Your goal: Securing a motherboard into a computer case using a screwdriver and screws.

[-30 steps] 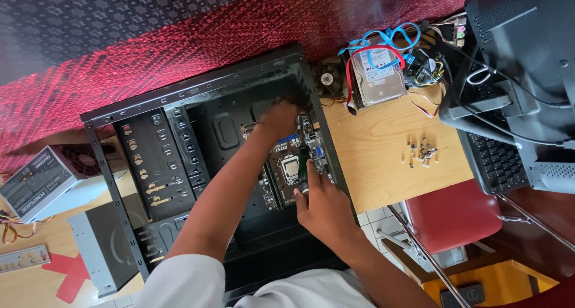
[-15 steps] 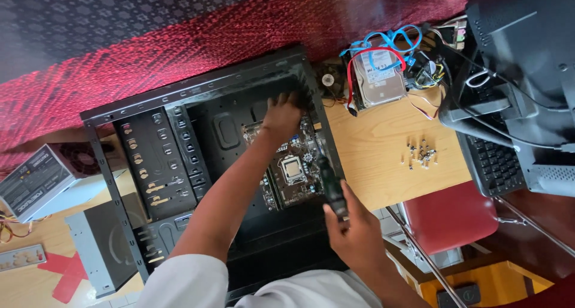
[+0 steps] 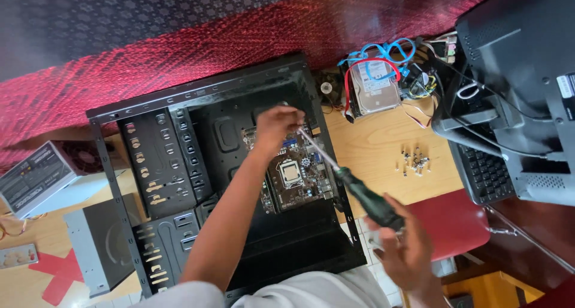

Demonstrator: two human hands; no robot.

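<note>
Screwdriver (image 3: 353, 185) with a dark green and black handle slants across the open side of a black computer case (image 3: 179, 104) lying flat on the wooden table (image 3: 374, 146). The right hand (image 3: 402, 251) has its fingers wrapped around the handle's end, out over the case's edge. The shaft runs up-left to the left hand (image 3: 277, 123), whose fingertips are pinched together at the tip, above the top of the motherboard (image 3: 293, 173) with its square silver socket.

Just beyond the case lies a hard drive (image 3: 374, 92) with a pale label, looped in blue and red cables. A small cluster of screws (image 3: 414, 161) sits on bare wood nearby. A black keyboard (image 3: 488, 176) and monitor (image 3: 521, 50) crowd the right side. On the far left lie a grey power supply (image 3: 39, 176) with a label on top and a grey optical drive (image 3: 96, 245).
</note>
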